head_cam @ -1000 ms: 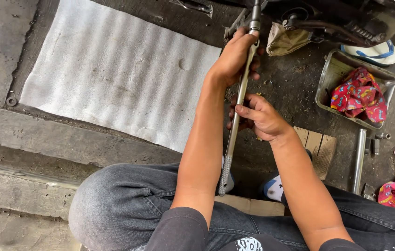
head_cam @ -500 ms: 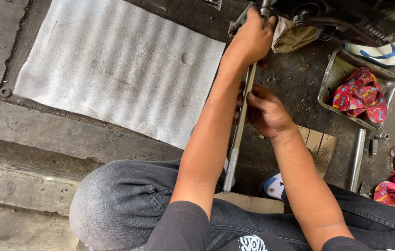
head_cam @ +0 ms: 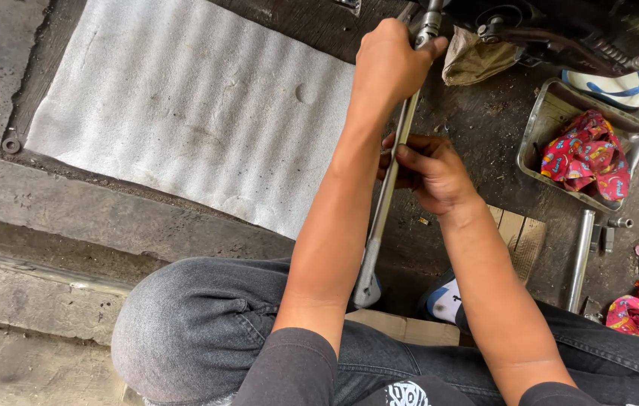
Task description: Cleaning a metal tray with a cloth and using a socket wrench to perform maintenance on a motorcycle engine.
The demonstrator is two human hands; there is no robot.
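The long grey steel wrench bar (head_cam: 387,188) runs from near the knees up to the dark machine (head_cam: 560,30); left hand (head_cam: 389,64) closed round its top, right hand (head_cam: 428,169) gripping mid-shaft.

The wrench (head_cam: 387,195) is bare metal, satin grey with dull glints. The mat (head_cam: 184,113) looks like white foam, ribbed and matt. The tray (head_cam: 552,105) is dented, dull sheet metal holding a bright printed cloth (head_cam: 589,154). The pipe (head_cam: 579,259) is smooth, shiny metal. The board (head_cam: 519,233) seems raw wood. The floor (head_cam: 477,120) is rough, grimy concrete. The jeans (head_cam: 192,323) are faded grey denim.
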